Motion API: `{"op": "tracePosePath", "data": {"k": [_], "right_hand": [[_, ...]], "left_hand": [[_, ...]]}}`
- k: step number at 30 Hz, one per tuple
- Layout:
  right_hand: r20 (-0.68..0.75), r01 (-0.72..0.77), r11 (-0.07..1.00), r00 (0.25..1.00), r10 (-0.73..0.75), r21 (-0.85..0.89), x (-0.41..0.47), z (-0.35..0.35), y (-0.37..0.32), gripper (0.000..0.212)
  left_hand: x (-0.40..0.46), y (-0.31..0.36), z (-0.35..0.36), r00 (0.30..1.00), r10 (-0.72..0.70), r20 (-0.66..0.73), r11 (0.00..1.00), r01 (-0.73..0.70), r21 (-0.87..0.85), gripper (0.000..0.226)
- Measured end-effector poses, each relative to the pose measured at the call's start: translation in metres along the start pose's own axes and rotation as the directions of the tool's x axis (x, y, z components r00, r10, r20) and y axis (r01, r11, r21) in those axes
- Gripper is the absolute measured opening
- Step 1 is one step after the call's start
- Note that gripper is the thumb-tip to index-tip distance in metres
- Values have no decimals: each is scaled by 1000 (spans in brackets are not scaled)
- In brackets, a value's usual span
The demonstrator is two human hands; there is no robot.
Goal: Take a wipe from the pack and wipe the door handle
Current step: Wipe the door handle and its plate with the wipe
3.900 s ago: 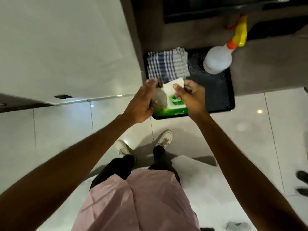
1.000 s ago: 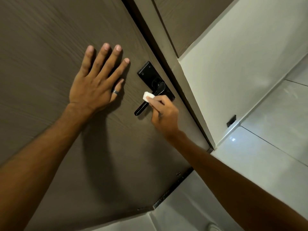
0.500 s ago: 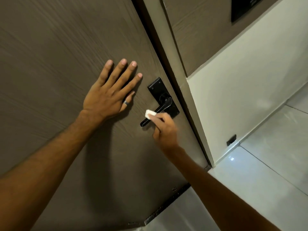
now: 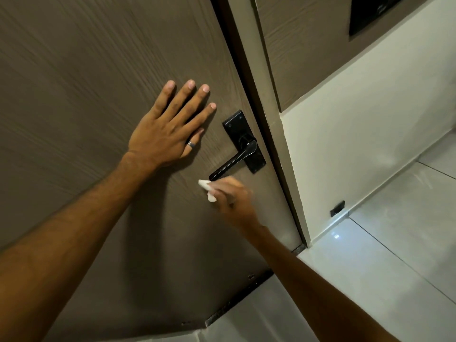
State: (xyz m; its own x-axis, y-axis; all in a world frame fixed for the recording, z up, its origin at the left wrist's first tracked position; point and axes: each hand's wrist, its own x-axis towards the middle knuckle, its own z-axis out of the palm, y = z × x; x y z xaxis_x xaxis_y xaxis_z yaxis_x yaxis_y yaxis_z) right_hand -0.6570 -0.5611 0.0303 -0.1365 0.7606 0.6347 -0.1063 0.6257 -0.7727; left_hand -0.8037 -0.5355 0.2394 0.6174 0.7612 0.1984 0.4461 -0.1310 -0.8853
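A black lever door handle (image 4: 233,159) on a black backplate (image 4: 243,140) sits near the right edge of a brown wood-grain door (image 4: 86,70). My right hand (image 4: 232,198) is blurred and holds a small folded white wipe (image 4: 206,188) just below the free end of the lever, apparently off the handle. My left hand (image 4: 167,129) lies flat on the door with fingers spread, to the left of the handle, a ring on one finger. The wipe pack is out of view.
The beige door frame (image 4: 266,119) runs down right of the handle, beside a white wall (image 4: 357,144). A small black doorstop (image 4: 337,208) sits at the wall's base. Glossy white floor tiles (image 4: 394,255) spread to the right. A dark panel (image 4: 370,13) is at top right.
My right hand with the wipe has slid down along the lever and come off its free end. My left hand stays flat on the door. Earlier I pulled the wipe from the pack.
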Motion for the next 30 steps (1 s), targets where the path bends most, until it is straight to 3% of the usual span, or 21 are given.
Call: {"op": "tracePosePath", "data": {"k": [2,4,5,8,12,16,19,24,30], "right_hand": [[-109,-282,912,939,326,297,0,-9,-9,16],[-101,-492,650,747,657,579,7,-13,-13,21],[-82,-524,537,661,746,661,11,-14,-14,23],[-90,-501,392,524,847,772,22,-10,-18,22],[-274,-475,438,376,885,763,28,2,-25,15],[-473,-523,603,375,797,602,28,14,-29,25],[-495,-503,641,408,767,580,27,24,-34,17],[-566,-472,737,474,675,484,29,25,-39,23],[-590,-477,686,361,723,549,57,-6,-23,17]], "left_hand": [[0,1,0,1000,-3,-5,1000,3,-1,64],[-1,0,2,1000,-6,-7,1000,6,5,64],[-2,0,3,1000,-9,-7,1000,9,5,64],[-4,1,5,1000,-16,-4,1000,16,-22,65],[-3,6,5,1000,-22,-16,999,21,-24,64],[-3,7,5,1000,-13,-4,1000,13,-28,64],[-4,7,5,1000,-14,-7,1000,14,-27,63],[-6,5,5,1000,-5,28,999,6,-46,65],[-4,4,7,1000,-1,13,999,2,-44,65]]}}
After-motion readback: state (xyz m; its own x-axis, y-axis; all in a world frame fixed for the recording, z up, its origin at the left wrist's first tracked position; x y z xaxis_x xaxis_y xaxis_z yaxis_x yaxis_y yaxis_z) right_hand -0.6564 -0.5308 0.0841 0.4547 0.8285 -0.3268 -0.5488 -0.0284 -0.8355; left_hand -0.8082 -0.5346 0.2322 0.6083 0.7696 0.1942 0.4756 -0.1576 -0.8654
